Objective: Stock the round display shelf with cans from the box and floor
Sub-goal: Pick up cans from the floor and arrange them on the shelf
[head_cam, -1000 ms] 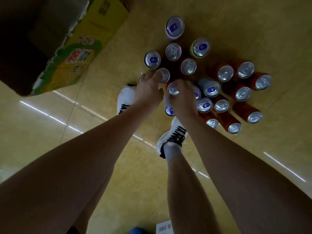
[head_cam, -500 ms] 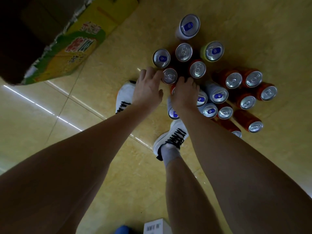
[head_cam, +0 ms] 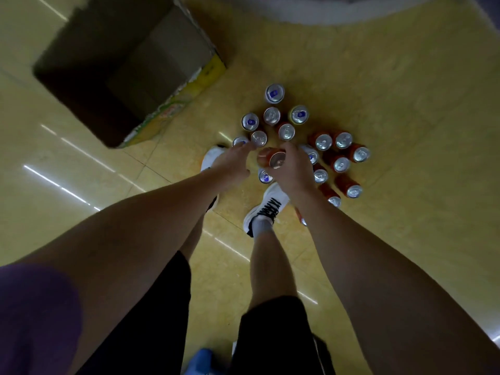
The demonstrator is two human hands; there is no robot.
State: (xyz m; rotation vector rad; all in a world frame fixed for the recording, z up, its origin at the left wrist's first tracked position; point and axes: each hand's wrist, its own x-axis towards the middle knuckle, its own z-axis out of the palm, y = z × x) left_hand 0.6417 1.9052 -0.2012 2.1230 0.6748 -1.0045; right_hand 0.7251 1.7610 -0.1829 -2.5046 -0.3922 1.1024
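A: What are the hands doing?

B: The right hand (head_cam: 290, 169) has its fingers curled round a red can (head_cam: 273, 158). The can is tipped on its side, up off the floor (head_cam: 392, 90), with its silver top facing us.

A: And the other hand?

B: The left hand (head_cam: 231, 167) reaches down to the cans (head_cam: 297, 136) by the person's left shoe (head_cam: 212, 158). Its fingertips are at a silver-topped can (head_cam: 259, 138). I cannot tell if it grips one.

A: Where are the rest?

B: They stand close together on the yellow floor, in front of the two white shoes. Some have blue tabs, and the red ones are on the right.

A: And the box?

B: The box (head_cam: 173, 109) sits open on the floor, up and to the left, apart from the cans. It looks dark inside.
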